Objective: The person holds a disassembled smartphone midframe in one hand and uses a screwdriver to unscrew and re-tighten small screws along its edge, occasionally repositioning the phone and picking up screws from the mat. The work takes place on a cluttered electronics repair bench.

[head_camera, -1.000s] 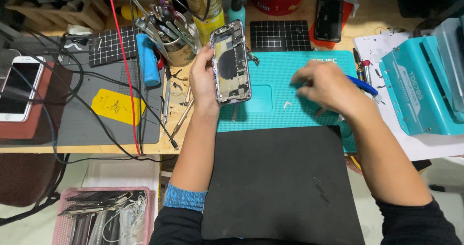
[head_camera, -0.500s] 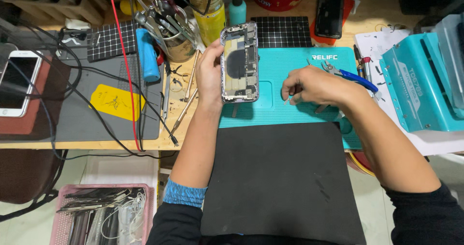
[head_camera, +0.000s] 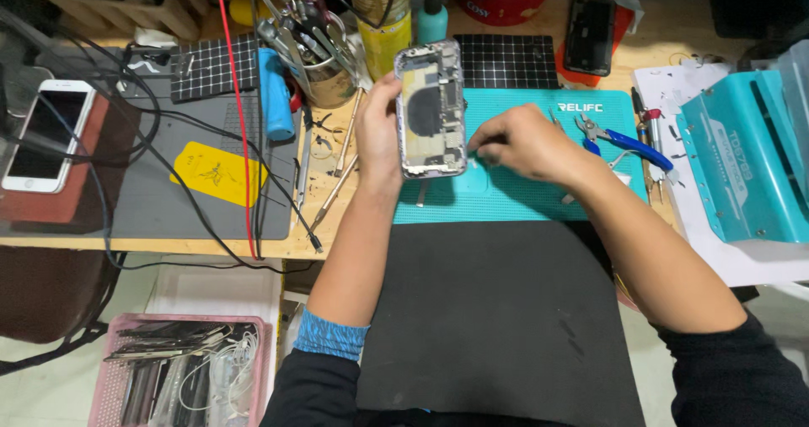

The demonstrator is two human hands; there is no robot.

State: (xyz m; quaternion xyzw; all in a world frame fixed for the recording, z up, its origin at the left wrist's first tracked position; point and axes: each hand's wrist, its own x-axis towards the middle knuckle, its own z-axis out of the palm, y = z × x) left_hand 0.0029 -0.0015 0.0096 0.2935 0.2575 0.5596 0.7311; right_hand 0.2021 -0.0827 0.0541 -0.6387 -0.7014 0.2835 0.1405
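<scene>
Silver opened phone (head_camera: pixel 431 109) upright in left grip (head_camera: pixel 379 136), right hand (head_camera: pixel 522 145) beside it.

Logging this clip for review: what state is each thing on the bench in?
Opened phone: back off, insides showing, upright in left hand.
Right hand: fingers down on teal mat.
White phone: flat, screen dark.
Blue pliers: lying unheld.

I see the opened phone (head_camera: pixel 431 109) upright at the work mat's (head_camera: pixel 522 199) left edge, pliers (head_camera: pixel 628 140) near its right edge, a tool cup (head_camera: pixel 324 77) and another phone (head_camera: pixel 46 136) farther left.
</scene>
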